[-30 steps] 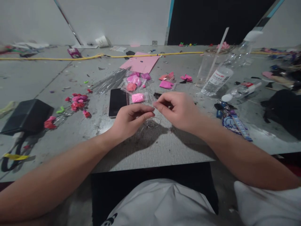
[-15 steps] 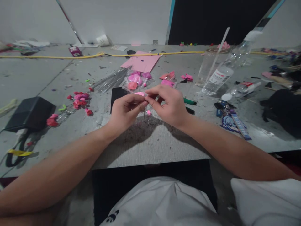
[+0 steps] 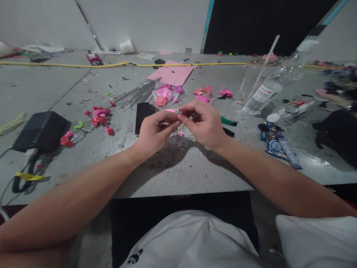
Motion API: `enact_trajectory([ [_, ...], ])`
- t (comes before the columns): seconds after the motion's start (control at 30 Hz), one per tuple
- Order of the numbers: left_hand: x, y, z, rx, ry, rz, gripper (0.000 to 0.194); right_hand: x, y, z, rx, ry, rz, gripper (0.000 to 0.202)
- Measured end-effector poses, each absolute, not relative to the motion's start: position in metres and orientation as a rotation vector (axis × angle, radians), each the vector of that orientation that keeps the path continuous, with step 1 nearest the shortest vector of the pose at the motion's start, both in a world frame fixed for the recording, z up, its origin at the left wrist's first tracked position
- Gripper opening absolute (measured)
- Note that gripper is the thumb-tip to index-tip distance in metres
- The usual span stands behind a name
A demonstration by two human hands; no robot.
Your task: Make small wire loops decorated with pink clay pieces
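My left hand (image 3: 158, 128) and my right hand (image 3: 205, 124) meet above the table, thumb and forefinger of each pinched together at the tips. What they pinch is too small to make out. Just below the fingertips is a small pink piece (image 3: 180, 134), with a thin wire beside it. A dark phone (image 3: 141, 118) lies partly behind my left hand. Green-handled pliers (image 3: 228, 121) stick out past my right hand. Behind my hands are clear bags of pink and coral clay (image 3: 164, 93).
Red and pink clay pieces (image 3: 100, 116) and a black power adapter (image 3: 41, 130) are on the left. A pink sheet (image 3: 173, 73) lies behind. Rightward are a water bottle (image 3: 263, 95), a lying bottle (image 3: 292, 108), keychains (image 3: 280, 145) and a yellow cord (image 3: 195, 65).
The whole view has shifted slightly, so the table's things appear a little further right. Both hands keep their pinch, and the small pink piece below them sits nearer the fingertips.
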State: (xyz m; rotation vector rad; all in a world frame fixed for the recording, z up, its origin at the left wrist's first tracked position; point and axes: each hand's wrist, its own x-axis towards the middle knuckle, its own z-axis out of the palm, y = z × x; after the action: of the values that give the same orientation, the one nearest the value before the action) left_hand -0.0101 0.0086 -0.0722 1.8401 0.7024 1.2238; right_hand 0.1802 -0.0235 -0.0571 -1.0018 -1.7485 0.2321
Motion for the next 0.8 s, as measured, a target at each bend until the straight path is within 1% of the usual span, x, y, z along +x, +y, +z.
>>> enact_trajectory([
  [0.23, -0.0089, 0.0076, -0.0717, 1.808, 0.689, 1.222, 0.016, 0.182, -0.0251, -0.0585, -0.921, -1.733, 0.249, 0.011],
  [0.43, -0.0086, 0.0069, -0.0691, 1.8, 0.686, 1.186, 0.016, 0.183, -0.0245, -0.0574, -0.931, -1.759, 0.225, 0.009],
  [0.53, -0.0093, 0.0089, -0.0686, 1.794, 0.677, 1.148, 0.017, 0.1819, -0.0242, -0.0594, -0.965, -1.729, 0.294, 0.01],
  [0.67, -0.0101, 0.0115, -0.0689, 1.792, 0.664, 1.135, 0.018, 0.1812, -0.0234, -0.0615, -1.0, -1.679, 0.421, 0.017],
  [0.8, -0.0101, 0.0101, -0.0685, 1.794, 0.686, 1.137, 0.023, 0.1828, -0.0228, -0.0577, -0.995, -1.741, 0.379, 0.008],
])
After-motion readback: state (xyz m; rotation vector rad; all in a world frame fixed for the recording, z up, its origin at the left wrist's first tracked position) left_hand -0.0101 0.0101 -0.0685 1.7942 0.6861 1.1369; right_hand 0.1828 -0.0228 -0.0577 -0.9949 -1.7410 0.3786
